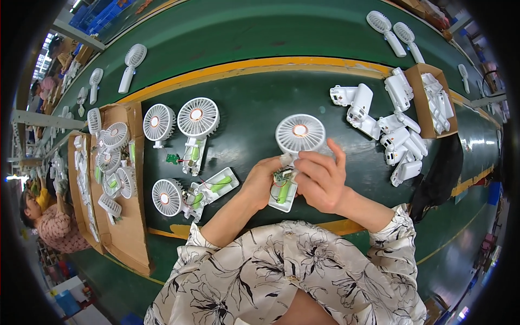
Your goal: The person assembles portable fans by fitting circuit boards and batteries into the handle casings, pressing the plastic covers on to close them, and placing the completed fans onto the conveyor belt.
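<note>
In front of me a white handheld fan [301, 134] lies with its round grille away from me and its handle toward me. The handle is uncovered and shows a green battery [283, 190] and a small circuit board [283, 175] with thin wires. My left hand [261, 181] grips the handle's left side near the neck, fingers closed. At the neck's right side my right hand [320, 181] has its fingers bent in against the fan, forefinger raised; its fingertips are partly hidden. To the left lie more opened fans [198, 117], one with a loose green circuit board [173, 158].
A cardboard box [124, 238] of fan parts stands at the left. White handle shells [362, 105] are heaped at the right beside a small carton [421, 103] and a black cloth [440, 173]. Finished-looking fans [130, 65] lie on the green belt [244, 38] beyond a yellow edge. Another person [57, 225] sits far left.
</note>
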`<state>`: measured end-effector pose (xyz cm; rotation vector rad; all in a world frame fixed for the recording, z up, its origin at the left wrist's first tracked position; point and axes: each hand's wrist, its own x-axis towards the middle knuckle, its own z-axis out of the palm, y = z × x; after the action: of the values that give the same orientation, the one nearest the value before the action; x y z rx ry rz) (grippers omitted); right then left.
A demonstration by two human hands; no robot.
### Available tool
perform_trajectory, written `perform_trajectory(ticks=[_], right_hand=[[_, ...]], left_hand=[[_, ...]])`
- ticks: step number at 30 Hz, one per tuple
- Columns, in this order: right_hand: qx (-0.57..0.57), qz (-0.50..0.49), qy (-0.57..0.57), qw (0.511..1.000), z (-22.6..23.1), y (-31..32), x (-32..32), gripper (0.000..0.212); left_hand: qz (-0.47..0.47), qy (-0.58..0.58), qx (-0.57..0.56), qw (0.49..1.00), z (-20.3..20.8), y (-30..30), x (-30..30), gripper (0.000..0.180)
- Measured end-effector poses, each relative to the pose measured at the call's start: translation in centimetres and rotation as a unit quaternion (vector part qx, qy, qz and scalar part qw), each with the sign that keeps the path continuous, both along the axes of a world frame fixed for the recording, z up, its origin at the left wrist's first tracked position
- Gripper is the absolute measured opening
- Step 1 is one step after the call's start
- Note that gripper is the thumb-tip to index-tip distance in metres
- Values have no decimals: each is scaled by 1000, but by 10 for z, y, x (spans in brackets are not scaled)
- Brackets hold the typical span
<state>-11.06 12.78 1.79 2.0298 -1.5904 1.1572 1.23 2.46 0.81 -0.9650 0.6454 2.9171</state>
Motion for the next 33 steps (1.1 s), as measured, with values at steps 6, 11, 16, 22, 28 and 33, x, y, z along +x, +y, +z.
perform_trajectory(ticks=[6, 11, 16, 22, 28, 33], right_hand=[[-18, -8, 21, 1000, -17, 5, -1, 15], [7, 2, 21, 1000, -16, 7, -2, 15], [22, -13, 2, 1000, -17, 9, -2, 12], [21, -43, -22, 999, -20, 8, -2, 12], [45, -35, -11, 998, -20, 6, -4, 13], [94, -22, -1, 995, -12, 5, -4, 14]], left_hand=[[115, -51, -136, 983, 2, 8, -1, 26], [118, -47, -147, 981, 4, 12, -3, 27], [125, -58, -154, 978, 6, 16, -5, 29], [141, -64, -160, 975, 14, 23, -9, 29], [143, -40, -142, 979, 7, 22, -3, 28], [128, -64, -133, 981, -2, 19, -3, 25]])
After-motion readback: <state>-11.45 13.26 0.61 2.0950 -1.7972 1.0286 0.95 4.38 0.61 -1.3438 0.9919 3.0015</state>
